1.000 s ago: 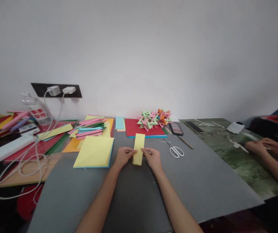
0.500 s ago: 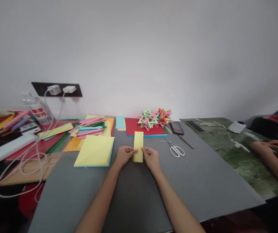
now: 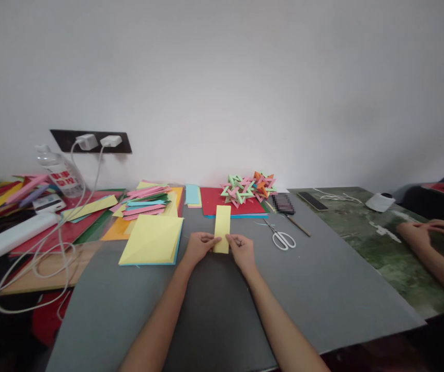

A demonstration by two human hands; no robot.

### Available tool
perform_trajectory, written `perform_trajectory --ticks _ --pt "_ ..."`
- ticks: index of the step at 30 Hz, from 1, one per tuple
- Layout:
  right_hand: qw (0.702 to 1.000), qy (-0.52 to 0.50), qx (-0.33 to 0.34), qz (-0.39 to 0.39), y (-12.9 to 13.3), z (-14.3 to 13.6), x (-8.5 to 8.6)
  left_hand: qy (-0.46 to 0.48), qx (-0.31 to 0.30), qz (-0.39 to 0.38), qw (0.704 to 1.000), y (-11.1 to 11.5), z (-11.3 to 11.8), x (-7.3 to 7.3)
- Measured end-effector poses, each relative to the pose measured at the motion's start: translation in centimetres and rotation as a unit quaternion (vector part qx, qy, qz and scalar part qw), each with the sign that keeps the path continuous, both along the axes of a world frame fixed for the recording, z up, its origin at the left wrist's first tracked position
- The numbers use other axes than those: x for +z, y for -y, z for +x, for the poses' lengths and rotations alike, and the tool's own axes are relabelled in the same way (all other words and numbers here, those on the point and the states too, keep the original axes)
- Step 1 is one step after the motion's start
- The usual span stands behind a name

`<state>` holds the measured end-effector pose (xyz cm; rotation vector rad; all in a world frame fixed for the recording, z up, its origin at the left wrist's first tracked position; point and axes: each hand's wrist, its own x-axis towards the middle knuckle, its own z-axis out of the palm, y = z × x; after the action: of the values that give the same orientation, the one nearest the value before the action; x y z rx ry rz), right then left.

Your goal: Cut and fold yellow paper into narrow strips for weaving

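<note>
A narrow strip of yellow paper (image 3: 222, 222) stands out lengthwise between my two hands, over the grey table top (image 3: 222, 310). My left hand (image 3: 200, 246) pinches its left edge near the lower end, thumb on top. On the opposite edge, my right hand (image 3: 242, 251) grips it the same way. Left of my left hand lies a stack of square yellow paper (image 3: 152, 240) with blue sheets beneath. White-handled scissors (image 3: 282, 241) rest to the right of my right hand.
Two folded-paper star shapes (image 3: 239, 190) sit on red paper at the back. Loose coloured strips (image 3: 146, 201) lie at the left, near a plastic bottle (image 3: 61, 170) and white cables (image 3: 66, 258). A wooden stick (image 3: 298, 226) lies past the scissors. Another person's hands (image 3: 415, 235) are at the right.
The yellow strip has shifted slightly up and away between my fingers, and its lower end now looks even. At the right, the other person's hands have moved a little.
</note>
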<state>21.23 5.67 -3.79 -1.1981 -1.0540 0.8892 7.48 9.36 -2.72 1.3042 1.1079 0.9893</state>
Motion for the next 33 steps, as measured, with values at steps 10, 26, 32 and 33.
perform_trajectory --ticks 10,26,32,33 --pt "0.999 -0.015 0.033 -0.032 -0.1 -0.2 -0.15 -0.004 0.027 0.008 1.0 -0.05 0.0 0.14" --pt "0.996 -0.031 0.076 -0.043 -0.13 -0.41 -0.15 0.013 0.041 0.016 0.999 -0.33 0.01 -0.54" --pt "0.998 -0.019 0.043 -0.038 -0.3 -0.13 -0.32 0.014 -0.006 0.018 1.0 -0.03 -0.06 -0.15" --pt "0.998 -0.015 0.044 -0.036 -0.3 -0.09 -0.27 0.013 -0.014 0.018 1.0 0.01 -0.06 -0.09"
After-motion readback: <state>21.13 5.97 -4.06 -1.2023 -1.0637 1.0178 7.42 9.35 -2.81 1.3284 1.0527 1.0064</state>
